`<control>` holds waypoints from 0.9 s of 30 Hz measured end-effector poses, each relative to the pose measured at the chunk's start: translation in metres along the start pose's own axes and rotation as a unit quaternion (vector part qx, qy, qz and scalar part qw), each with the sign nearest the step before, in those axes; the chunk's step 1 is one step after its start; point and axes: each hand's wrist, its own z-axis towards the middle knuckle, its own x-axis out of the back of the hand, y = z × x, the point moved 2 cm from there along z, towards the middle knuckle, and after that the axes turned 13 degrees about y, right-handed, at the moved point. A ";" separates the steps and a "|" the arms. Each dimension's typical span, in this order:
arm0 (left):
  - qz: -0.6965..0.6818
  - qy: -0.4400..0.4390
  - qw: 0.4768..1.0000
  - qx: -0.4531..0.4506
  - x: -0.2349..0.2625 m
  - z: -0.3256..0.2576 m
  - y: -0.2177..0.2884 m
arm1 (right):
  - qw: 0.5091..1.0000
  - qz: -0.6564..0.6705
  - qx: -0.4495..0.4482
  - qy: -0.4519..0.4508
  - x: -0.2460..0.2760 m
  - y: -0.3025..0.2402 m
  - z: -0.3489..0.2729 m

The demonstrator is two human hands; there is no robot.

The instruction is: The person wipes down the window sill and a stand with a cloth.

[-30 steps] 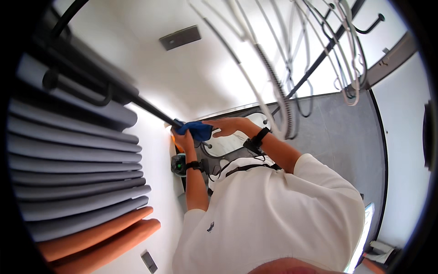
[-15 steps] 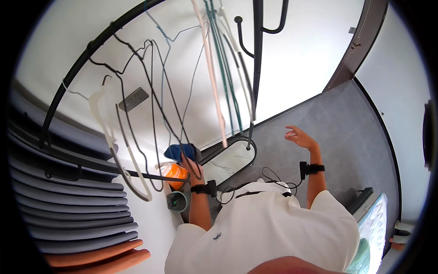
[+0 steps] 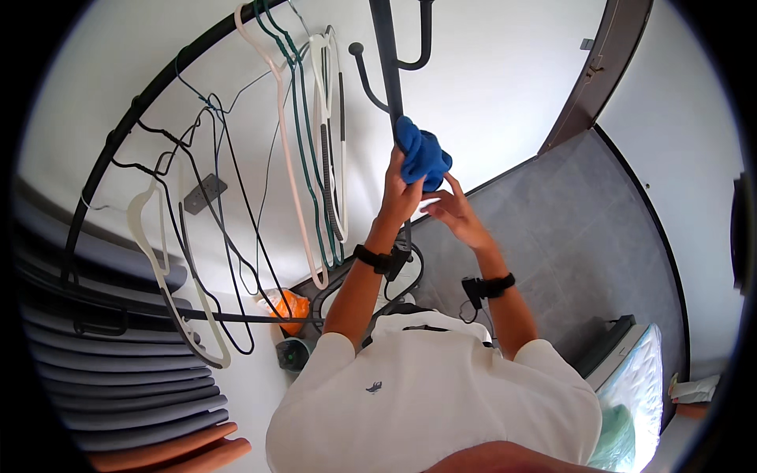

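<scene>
A crumpled blue cloth point(image 3: 426, 158) is in my left hand point(image 3: 400, 197), whose fingers are closed on it. The cloth is up against the black upright pole point(image 3: 386, 67) of the clothes rack; whether it wraps round the pole is hidden. Just below and right of the cloth is my right hand point(image 3: 459, 221), fingers spread and holding nothing. One of its fingertips reaches the cloth's lower edge or comes very close to it. Both wrists wear black straps.
Left of the pole, several hangers dangle from the rack's curved black rail point(image 3: 169, 71), among them a pink hanger point(image 3: 290, 150). An orange bag point(image 3: 285, 306) and a small bin point(image 3: 293, 355) stand below. Grey slats are stacked at left; a plastic-wrapped mattress point(image 3: 643, 386) is at lower right.
My left hand has risen and moved right with the blue cloth, from below the hangers to the pole. The right hand has come left toward it. The whole view has shifted slightly.
</scene>
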 end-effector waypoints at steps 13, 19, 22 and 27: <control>-0.034 0.024 0.998 0.048 0.007 0.106 0.039 | 0.951 -0.113 0.261 0.124 -0.079 -0.095 0.150; -0.003 -0.009 0.995 0.100 -0.007 0.098 0.011 | 0.917 -0.126 0.302 0.230 -0.070 -0.047 0.163; 0.023 0.050 0.998 0.003 -0.009 0.078 -0.005 | 0.962 -0.122 0.199 0.141 -0.057 0.001 0.158; 0.216 0.105 0.963 -0.123 -0.016 0.040 -0.044 | 0.973 -0.143 0.153 0.094 -0.024 0.078 0.146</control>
